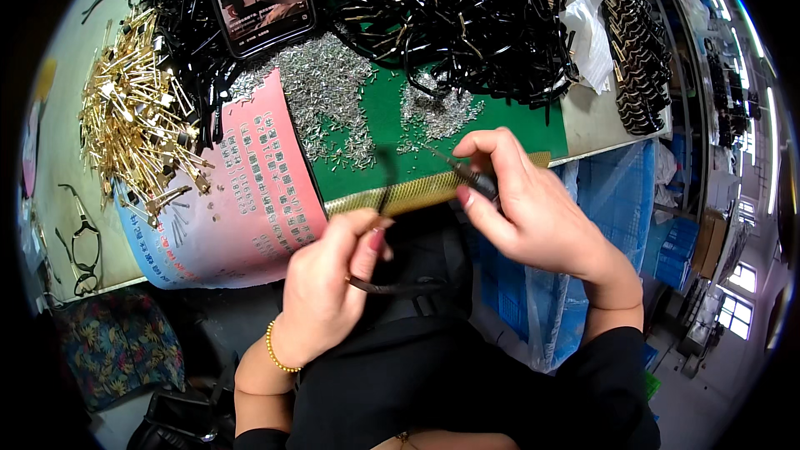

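Observation:
My left hand [327, 282] is closed on a thin black eyeglass part, blurred by motion. One end of this part [392, 287] juts out below the fingers, and I cannot make out its full shape. Held between the thumb and fingers of my right hand [533, 208] is a small screwdriver [477, 177] with a dark handle. Its thin metal shaft slants up and left towards the small silver screws [440, 112] on the green mat [387, 146]. A larger heap of silver screws [329, 96] lies left of these.
Gold-coloured eyeglass parts [137, 112] are heaped at the left, beside a pink and blue printed sheet [258, 175]. A phone [271, 33] lies near a tangle of black frames [467, 17]. Mesh edging [417, 196] lines the bench front; blue plastic [612, 208] hangs at the right.

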`<action>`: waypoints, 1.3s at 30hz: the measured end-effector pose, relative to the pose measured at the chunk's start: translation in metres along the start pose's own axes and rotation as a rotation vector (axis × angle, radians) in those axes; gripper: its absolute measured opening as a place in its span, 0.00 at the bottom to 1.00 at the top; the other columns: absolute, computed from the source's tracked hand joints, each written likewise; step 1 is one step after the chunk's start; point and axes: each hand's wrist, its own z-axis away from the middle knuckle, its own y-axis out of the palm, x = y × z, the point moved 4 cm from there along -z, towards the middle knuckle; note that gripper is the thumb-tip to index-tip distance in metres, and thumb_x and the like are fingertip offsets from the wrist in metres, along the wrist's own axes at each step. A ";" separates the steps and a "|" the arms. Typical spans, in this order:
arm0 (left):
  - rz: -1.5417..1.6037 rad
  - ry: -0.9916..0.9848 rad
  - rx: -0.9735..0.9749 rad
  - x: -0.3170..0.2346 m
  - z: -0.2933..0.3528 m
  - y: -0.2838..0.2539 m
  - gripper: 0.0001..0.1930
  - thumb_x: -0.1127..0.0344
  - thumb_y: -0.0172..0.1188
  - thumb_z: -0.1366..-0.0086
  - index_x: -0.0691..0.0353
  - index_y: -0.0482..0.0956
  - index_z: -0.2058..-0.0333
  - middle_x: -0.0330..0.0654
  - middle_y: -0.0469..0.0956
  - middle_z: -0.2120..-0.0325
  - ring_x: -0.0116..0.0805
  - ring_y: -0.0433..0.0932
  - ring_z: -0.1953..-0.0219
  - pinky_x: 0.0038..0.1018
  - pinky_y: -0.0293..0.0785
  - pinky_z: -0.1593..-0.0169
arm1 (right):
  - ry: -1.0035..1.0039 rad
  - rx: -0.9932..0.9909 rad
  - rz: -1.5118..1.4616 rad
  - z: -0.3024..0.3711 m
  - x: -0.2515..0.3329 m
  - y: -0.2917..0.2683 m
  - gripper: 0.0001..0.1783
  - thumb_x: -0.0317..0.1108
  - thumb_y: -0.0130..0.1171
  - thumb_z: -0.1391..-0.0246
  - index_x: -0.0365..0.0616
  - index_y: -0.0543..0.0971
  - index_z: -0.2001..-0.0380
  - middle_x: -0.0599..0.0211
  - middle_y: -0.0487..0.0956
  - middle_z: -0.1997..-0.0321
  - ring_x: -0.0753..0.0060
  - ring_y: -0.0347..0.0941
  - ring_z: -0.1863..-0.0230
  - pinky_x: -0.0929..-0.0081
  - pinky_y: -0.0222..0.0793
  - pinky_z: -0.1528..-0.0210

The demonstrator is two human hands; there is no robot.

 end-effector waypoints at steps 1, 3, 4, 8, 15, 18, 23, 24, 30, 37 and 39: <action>0.039 0.091 -0.077 0.004 -0.003 -0.001 0.07 0.72 0.55 0.25 0.67 0.76 0.53 0.49 0.84 0.64 0.42 0.86 0.65 0.30 0.80 0.61 | -0.027 0.013 0.152 -0.001 0.003 -0.004 0.18 0.33 0.60 0.38 0.49 0.72 0.46 0.57 0.71 0.59 0.49 0.77 0.67 0.58 0.75 0.67; -0.009 0.042 -0.123 -0.007 -0.013 -0.005 0.07 0.70 0.53 0.24 0.68 0.76 0.53 0.50 0.84 0.62 0.42 0.86 0.65 0.30 0.79 0.60 | -0.090 0.014 0.304 -0.006 0.004 -0.003 0.20 0.31 0.60 0.39 0.55 0.74 0.44 0.60 0.70 0.62 0.55 0.77 0.71 0.62 0.75 0.72; 0.002 -0.008 -0.145 -0.009 -0.017 -0.004 0.07 0.70 0.53 0.23 0.68 0.75 0.53 0.51 0.84 0.60 0.42 0.85 0.65 0.30 0.79 0.59 | -0.083 0.038 0.340 -0.007 0.004 -0.001 0.21 0.30 0.60 0.40 0.58 0.75 0.43 0.60 0.71 0.62 0.57 0.77 0.72 0.63 0.75 0.74; 0.105 0.011 -0.125 -0.001 -0.031 0.009 0.07 0.68 0.52 0.23 0.67 0.73 0.56 0.53 0.83 0.63 0.47 0.83 0.68 0.32 0.78 0.62 | -0.097 0.017 0.357 -0.008 -0.001 0.001 0.25 0.29 0.60 0.41 0.61 0.75 0.41 0.61 0.71 0.62 0.59 0.77 0.74 0.65 0.75 0.76; 0.010 0.087 -0.033 -0.006 -0.022 0.010 0.12 0.62 0.46 0.20 0.66 0.70 0.59 0.55 0.79 0.43 0.21 0.78 0.71 0.20 0.73 0.72 | -0.099 0.008 0.342 -0.011 -0.002 0.002 0.26 0.28 0.60 0.42 0.60 0.75 0.41 0.60 0.71 0.63 0.58 0.77 0.74 0.64 0.75 0.76; 0.098 0.024 -0.146 0.000 -0.009 0.003 0.13 0.61 0.48 0.20 0.65 0.71 0.60 0.50 0.83 0.50 0.19 0.72 0.76 0.18 0.70 0.70 | -0.127 0.005 0.339 -0.014 -0.003 0.003 0.26 0.28 0.59 0.42 0.60 0.74 0.40 0.58 0.71 0.63 0.57 0.77 0.75 0.63 0.75 0.77; -0.042 0.038 -0.206 0.007 -0.006 -0.012 0.13 0.62 0.51 0.21 0.68 0.75 0.53 0.39 0.82 0.72 0.20 0.76 0.75 0.19 0.73 0.70 | -0.075 0.066 0.365 -0.018 -0.003 0.004 0.27 0.30 0.58 0.40 0.61 0.72 0.38 0.56 0.72 0.63 0.55 0.78 0.73 0.62 0.74 0.77; -0.091 0.058 -0.225 0.008 -0.008 -0.013 0.13 0.63 0.51 0.21 0.68 0.76 0.51 0.38 0.82 0.73 0.20 0.77 0.75 0.18 0.74 0.69 | -0.067 0.090 0.368 -0.019 -0.002 0.004 0.27 0.31 0.57 0.40 0.62 0.72 0.37 0.56 0.72 0.63 0.54 0.78 0.72 0.61 0.75 0.76; -0.183 0.130 -0.271 0.008 -0.012 -0.011 0.10 0.72 0.57 0.26 0.68 0.81 0.51 0.42 0.83 0.74 0.27 0.82 0.74 0.22 0.77 0.70 | 0.012 0.318 -0.182 -0.019 0.020 0.005 0.24 0.34 0.50 0.32 0.56 0.65 0.34 0.53 0.76 0.57 0.48 0.78 0.65 0.52 0.76 0.61; -0.194 0.153 -0.310 0.011 -0.012 -0.010 0.11 0.71 0.57 0.26 0.67 0.81 0.50 0.41 0.83 0.75 0.25 0.82 0.75 0.21 0.77 0.71 | 0.299 0.633 -0.784 -0.023 0.044 0.016 0.24 0.34 0.44 0.29 0.49 0.58 0.32 0.64 0.79 0.64 0.78 0.71 0.81 0.77 0.69 0.78; -0.227 0.170 -0.322 0.009 -0.013 -0.009 0.10 0.72 0.57 0.26 0.67 0.82 0.50 0.41 0.83 0.75 0.26 0.82 0.75 0.22 0.76 0.70 | 0.302 0.610 -0.778 -0.024 0.044 0.016 0.24 0.34 0.44 0.29 0.48 0.59 0.33 0.63 0.79 0.62 0.78 0.72 0.81 0.77 0.69 0.78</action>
